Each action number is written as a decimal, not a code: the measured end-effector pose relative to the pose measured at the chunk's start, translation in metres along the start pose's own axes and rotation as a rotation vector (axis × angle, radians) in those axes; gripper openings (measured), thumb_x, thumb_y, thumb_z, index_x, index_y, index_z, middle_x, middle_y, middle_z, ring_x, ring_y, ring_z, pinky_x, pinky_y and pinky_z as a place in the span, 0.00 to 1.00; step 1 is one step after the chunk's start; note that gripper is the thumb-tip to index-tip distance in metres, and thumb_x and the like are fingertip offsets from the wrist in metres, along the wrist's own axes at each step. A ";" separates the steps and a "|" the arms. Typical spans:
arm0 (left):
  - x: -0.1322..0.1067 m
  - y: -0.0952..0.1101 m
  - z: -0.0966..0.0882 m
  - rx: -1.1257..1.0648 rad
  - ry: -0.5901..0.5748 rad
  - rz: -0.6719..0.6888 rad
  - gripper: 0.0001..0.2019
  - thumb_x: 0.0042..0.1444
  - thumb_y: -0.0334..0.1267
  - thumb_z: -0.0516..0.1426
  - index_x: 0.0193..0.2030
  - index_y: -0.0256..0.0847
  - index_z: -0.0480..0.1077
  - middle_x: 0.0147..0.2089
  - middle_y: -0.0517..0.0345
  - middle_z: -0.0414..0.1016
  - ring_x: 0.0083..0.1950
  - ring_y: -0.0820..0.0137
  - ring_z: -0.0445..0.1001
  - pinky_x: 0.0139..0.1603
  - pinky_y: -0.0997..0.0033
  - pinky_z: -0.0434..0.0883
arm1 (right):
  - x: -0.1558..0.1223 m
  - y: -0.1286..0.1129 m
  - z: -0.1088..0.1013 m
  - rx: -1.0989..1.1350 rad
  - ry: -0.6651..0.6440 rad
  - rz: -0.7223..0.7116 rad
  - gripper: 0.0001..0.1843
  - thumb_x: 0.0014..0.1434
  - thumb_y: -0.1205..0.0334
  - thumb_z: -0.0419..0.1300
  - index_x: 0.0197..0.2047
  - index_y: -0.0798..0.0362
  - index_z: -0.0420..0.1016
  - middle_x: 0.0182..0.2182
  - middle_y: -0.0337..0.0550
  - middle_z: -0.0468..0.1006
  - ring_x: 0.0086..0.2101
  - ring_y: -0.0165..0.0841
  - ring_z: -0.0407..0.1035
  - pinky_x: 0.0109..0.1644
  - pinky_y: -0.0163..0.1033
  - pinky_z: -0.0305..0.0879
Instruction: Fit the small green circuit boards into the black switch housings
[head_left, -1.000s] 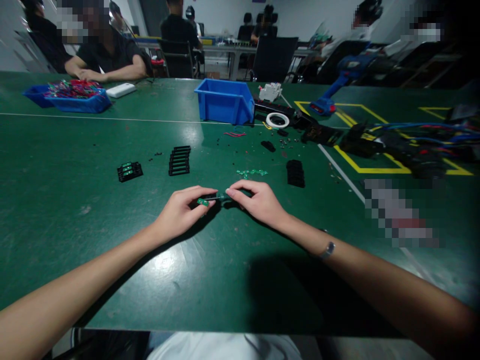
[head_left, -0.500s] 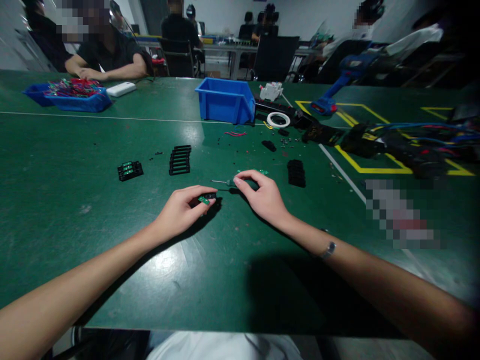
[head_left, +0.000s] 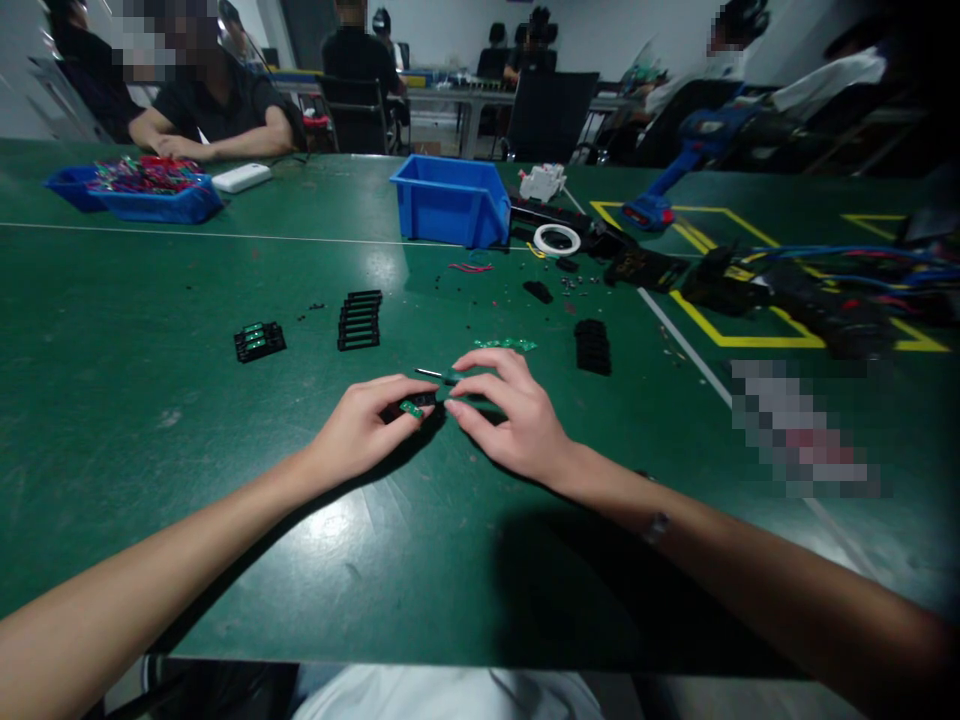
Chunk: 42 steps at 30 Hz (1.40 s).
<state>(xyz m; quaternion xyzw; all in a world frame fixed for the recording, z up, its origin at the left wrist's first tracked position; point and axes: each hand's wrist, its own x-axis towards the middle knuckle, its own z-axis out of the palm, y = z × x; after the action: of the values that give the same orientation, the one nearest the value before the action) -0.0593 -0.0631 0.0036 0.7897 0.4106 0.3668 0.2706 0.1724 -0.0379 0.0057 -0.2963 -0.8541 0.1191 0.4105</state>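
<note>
Before the blue bin (head_left: 450, 208), our left hand (head_left: 367, 418) is gripping a black part (head_left: 426, 399), our right hand (head_left: 517, 412) a screwdriver (head_left: 434, 375); fitted boards (head_left: 256, 338) are apparently sitting done, loose boards (head_left: 506, 344) remaining.

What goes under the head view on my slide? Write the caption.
Left hand grips a black plastic part and a small green circuit board; right hand holds a screwdriver close by.

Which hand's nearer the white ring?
Right. The right hand is on the near side of the white ring, slightly left; the left hand is farther left and farther off.
</note>
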 end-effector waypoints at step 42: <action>0.001 0.000 -0.001 -0.048 -0.117 -0.075 0.12 0.64 0.40 0.62 0.51 0.38 0.77 0.42 0.58 0.82 0.37 0.72 0.75 0.39 0.74 0.68 | -0.003 0.000 0.008 0.157 0.023 -0.088 0.06 0.65 0.67 0.65 0.45 0.52 0.78 0.46 0.50 0.80 0.48 0.40 0.74 0.54 0.52 0.70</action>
<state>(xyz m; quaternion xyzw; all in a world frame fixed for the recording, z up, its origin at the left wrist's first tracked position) -0.0597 -0.0623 0.0049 0.7871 0.4145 0.3193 0.3266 0.1678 -0.0391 -0.0011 -0.2266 -0.8496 0.1642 0.4470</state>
